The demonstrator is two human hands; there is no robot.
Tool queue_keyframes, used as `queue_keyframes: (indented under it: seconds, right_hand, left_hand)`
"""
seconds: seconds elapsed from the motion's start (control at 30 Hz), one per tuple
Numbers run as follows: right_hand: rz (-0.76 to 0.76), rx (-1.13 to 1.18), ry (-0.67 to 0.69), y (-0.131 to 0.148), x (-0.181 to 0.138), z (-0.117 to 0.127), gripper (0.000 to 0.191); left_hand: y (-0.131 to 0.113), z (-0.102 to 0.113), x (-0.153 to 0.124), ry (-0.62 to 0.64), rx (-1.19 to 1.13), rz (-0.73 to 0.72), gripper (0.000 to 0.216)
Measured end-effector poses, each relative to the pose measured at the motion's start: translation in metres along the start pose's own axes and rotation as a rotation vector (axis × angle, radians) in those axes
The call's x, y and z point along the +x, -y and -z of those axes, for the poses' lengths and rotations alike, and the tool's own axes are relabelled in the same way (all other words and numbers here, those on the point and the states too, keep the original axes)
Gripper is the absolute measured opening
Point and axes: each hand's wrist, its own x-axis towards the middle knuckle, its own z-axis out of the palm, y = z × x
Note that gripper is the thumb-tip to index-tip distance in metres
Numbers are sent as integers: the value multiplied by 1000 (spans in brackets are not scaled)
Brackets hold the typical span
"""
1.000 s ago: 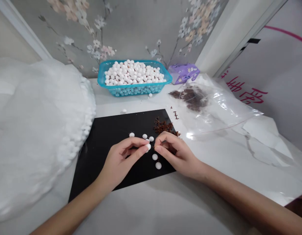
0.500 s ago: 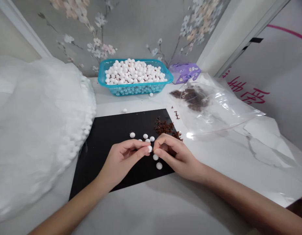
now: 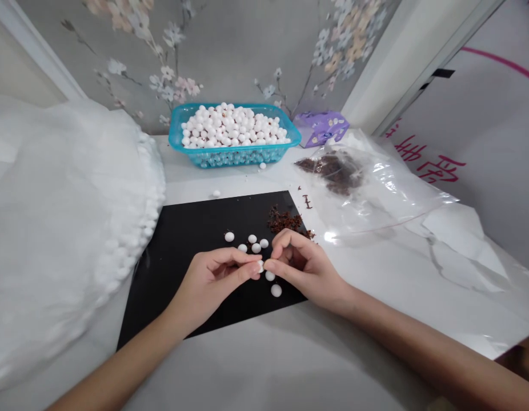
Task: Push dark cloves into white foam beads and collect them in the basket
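Between the thumb and fingers of my left hand (image 3: pixel 217 284) is a small white ball (image 3: pixel 260 266). My right hand (image 3: pixel 312 275) meets it from the other side, thumb and forefinger pinched at the ball's edge; whatever they grip is too small to make out. Both hands are over a black mat (image 3: pixel 191 228). Several loose white balls (image 3: pixel 256 248) lie on the mat around my fingertips, two of them just below. Beyond my right hand sits a small heap of reddish-brown bits (image 3: pixel 282 219), partly hidden by the fingers.
At the back stands a blue basket (image 3: pixel 234 154) heaped with white balls. A big white bag (image 3: pixel 67 228) of balls bulges at the left. On the right lies a clear plastic bag (image 3: pixel 388 194) with brown bits, near a purple packet (image 3: pixel 322 128).
My right thumb and forefinger have closed the small gap and now touch the ball in my left hand. The view has shifted slightly.
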Motion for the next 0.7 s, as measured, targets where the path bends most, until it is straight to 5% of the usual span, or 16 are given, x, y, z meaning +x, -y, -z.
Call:
queue_keyframes:
  seconds: [0.47, 0.7]
  right_hand:
    - [-150, 51, 125, 5, 2, 2, 28]
    - [-40, -262, -53, 16, 4, 10, 24]
  left_hand:
    - [0, 4, 1, 46, 15, 37, 10]
    - [-3, 3, 1, -90, 133, -61, 13]
